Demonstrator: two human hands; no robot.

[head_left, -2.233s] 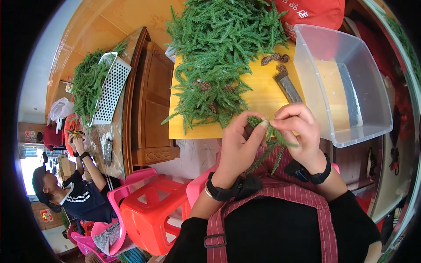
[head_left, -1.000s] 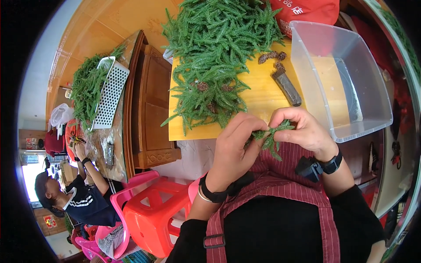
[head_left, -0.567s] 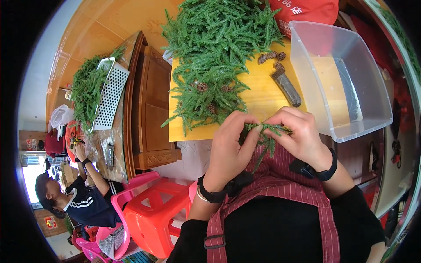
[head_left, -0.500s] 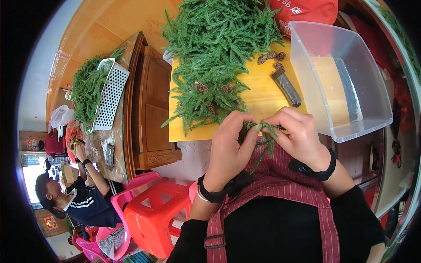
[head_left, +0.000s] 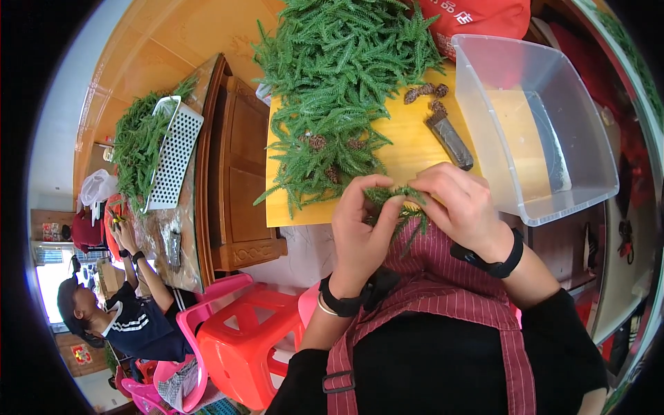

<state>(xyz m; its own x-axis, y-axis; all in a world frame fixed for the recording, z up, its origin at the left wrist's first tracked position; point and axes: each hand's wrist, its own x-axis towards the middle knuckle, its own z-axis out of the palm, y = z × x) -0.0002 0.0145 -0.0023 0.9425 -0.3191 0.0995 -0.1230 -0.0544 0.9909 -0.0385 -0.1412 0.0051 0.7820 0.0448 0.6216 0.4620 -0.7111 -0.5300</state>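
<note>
Between both hands, just off the front edge of the yellow table, is a small green pine sprig. My left hand pinches it between thumb and fingers. My right hand is closed on its other side, with fingertips close to the left thumb. The exact spot where the fingertips meet is partly hidden. Beyond the hands lies a large heap of green artificial pine branches, with several pine cones among the nearer ones.
On the table's right stand a clear plastic box and a dark wrapped bundle beside loose pine cones. A red bag is behind. To the left are a red stool, a white basket and a co-worker.
Both hands have shifted slightly, and the sprig has turned so that more of its green shows between them. My right hand has moved a little up and left.
</note>
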